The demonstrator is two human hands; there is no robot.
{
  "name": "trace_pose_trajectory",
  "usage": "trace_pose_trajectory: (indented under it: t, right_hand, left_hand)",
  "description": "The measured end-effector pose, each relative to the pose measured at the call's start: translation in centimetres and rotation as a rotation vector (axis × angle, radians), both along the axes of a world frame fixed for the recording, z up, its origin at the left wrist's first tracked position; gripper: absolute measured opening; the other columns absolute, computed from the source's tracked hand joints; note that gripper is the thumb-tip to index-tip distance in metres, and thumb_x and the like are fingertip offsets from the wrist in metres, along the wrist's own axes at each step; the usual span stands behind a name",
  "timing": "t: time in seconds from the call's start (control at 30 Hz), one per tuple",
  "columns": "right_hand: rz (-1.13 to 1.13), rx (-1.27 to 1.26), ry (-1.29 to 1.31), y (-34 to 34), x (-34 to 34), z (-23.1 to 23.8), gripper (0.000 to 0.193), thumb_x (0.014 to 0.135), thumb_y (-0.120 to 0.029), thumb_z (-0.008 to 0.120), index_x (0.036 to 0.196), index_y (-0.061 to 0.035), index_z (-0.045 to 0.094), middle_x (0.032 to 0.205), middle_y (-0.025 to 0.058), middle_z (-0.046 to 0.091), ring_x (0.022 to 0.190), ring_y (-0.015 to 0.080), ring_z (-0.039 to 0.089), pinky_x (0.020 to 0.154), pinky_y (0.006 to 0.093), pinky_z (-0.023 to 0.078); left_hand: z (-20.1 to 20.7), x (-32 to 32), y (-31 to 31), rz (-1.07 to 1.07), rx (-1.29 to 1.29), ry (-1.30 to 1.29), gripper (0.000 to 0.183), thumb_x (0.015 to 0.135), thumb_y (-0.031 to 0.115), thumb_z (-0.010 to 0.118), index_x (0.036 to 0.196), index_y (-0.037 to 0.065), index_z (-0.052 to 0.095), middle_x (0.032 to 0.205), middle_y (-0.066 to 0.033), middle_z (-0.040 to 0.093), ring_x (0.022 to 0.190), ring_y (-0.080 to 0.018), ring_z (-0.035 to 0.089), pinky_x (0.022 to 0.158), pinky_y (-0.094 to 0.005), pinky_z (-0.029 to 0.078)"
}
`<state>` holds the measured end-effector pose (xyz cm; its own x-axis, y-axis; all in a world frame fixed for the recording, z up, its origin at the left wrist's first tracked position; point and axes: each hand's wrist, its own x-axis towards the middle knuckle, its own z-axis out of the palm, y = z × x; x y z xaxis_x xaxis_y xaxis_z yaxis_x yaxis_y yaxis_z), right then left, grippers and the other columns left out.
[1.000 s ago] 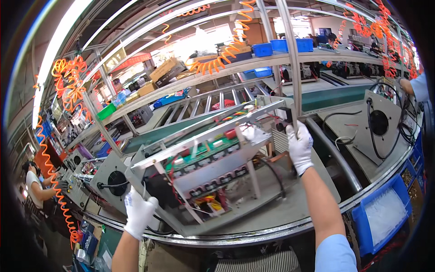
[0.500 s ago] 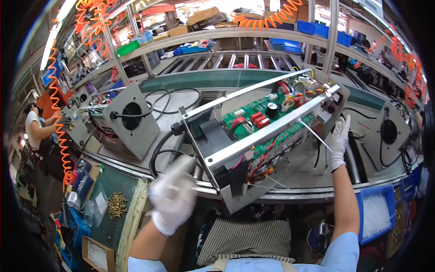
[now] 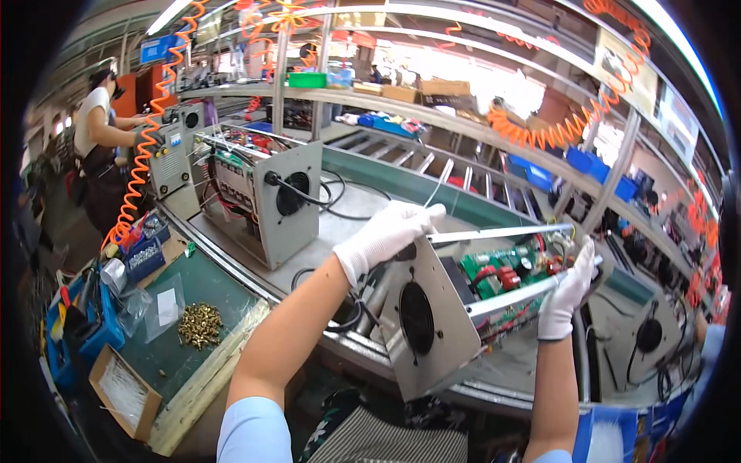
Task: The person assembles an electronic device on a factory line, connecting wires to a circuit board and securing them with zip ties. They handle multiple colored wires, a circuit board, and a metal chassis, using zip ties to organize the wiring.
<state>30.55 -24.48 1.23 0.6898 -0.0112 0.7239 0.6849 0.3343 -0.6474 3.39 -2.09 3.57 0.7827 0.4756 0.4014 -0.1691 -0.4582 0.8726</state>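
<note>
An open grey machine chassis (image 3: 432, 332) sits tilted at an angle on the line before me, its fan-hole panel turned toward me. Green circuit boards (image 3: 494, 266) with red parts show between its two metal rails. My left hand (image 3: 390, 235), in a white glove, is closed over the panel's top corner, beside a black cable fitting. A thin white strip (image 3: 437, 189) rises by its fingertips; whether the fingers pinch it is unclear. With fingers stretched out, my gloved right hand (image 3: 567, 297) lies against the far end of the near rail (image 3: 509, 299).
A similar chassis (image 3: 289, 208) stands at left, another panel (image 3: 637, 336) at right. Brass fittings (image 3: 201, 326) lie on the green side bench near a box of white ties (image 3: 123, 390). An orange coiled hose (image 3: 143, 170) hangs at left, near a person (image 3: 100, 147).
My left hand has risen from the chassis's near side to its top corner. The chassis has swung so its fan panel faces me. My view has turned left.
</note>
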Motion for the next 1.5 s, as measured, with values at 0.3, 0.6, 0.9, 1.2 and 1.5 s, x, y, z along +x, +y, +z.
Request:
trace_pose_trajectory:
  t: [0.3, 0.6, 0.9, 1.2, 1.5]
  right_hand:
    - [0.579, 0.212, 0.223, 7.1, 2.5, 1.3, 0.044, 0.106, -0.028, 0.041, 0.135, 0.0032, 0.050, 0.136, 0.0096, 0.052, 0.128, 0.0155, 0.045, 0.114, 0.0326, 0.031]
    - [1.045, 0.298, 0.596, 1.0, 10.6, 4.0, 0.070, 0.104, -0.051, 0.031, 0.146, 0.0052, 0.033, 0.154, 0.0175, 0.033, 0.146, 0.0244, 0.025, 0.121, 0.0352, 0.015]
    - [-0.090, -0.356, -0.337, -7.9, -14.1, -7.3, 0.079, 0.095, -0.028, 0.053, 0.148, 0.0127, 0.012, 0.151, 0.0321, 0.024, 0.142, 0.0458, 0.022, 0.118, 0.0493, 0.016]
    - [-0.628, -0.305, -0.342, -6.3, -5.7, -7.5, 0.071, 0.099, -0.032, 0.048, 0.148, 0.0101, 0.019, 0.148, 0.0337, 0.030, 0.135, 0.0483, 0.034, 0.112, 0.0517, 0.027]
    - [-0.342, -0.260, -0.138, -16.1, 4.1, -4.5, 0.053, 0.105, -0.024, 0.042, 0.149, 0.0023, 0.028, 0.153, 0.0186, 0.032, 0.141, 0.0282, 0.031, 0.117, 0.0408, 0.021]
  left_hand:
    - [0.9, -2.4, -3.6, 0.231, -0.026, 0.096, 0.031, 0.086, 0.033, 0.074, 0.084, 0.003, 0.067, 0.075, 0.0028, 0.061, 0.073, -0.0039, 0.054, 0.064, -0.0245, 0.045]
    - [0.5, 2.4, -9.8, 0.316, 0.455, -0.059, 0.045, 0.066, 0.032, 0.089, 0.087, 0.001, 0.065, 0.080, -0.0126, 0.063, 0.075, -0.0238, 0.065, 0.068, -0.0322, 0.051]
    - [1.5, 3.2, -11.1, 0.383, 0.616, 0.014, 0.037, 0.073, 0.029, 0.084, 0.075, -0.001, 0.061, 0.068, -0.0095, 0.060, 0.063, -0.0175, 0.059, 0.059, -0.0308, 0.046]
    - [4.2, 8.8, -15.9, 0.353, 0.826, 0.214, 0.060, 0.082, 0.060, 0.063, 0.085, 0.001, 0.069, 0.082, -0.0211, 0.067, 0.084, -0.0382, 0.066, 0.075, -0.0470, 0.050]
    - [0.1, 12.7, -8.5, 0.235, 0.549, 0.158, 0.036, 0.093, 0.039, 0.053, 0.088, 0.006, 0.067, 0.083, -0.0177, 0.067, 0.084, -0.0365, 0.064, 0.074, -0.0464, 0.048]
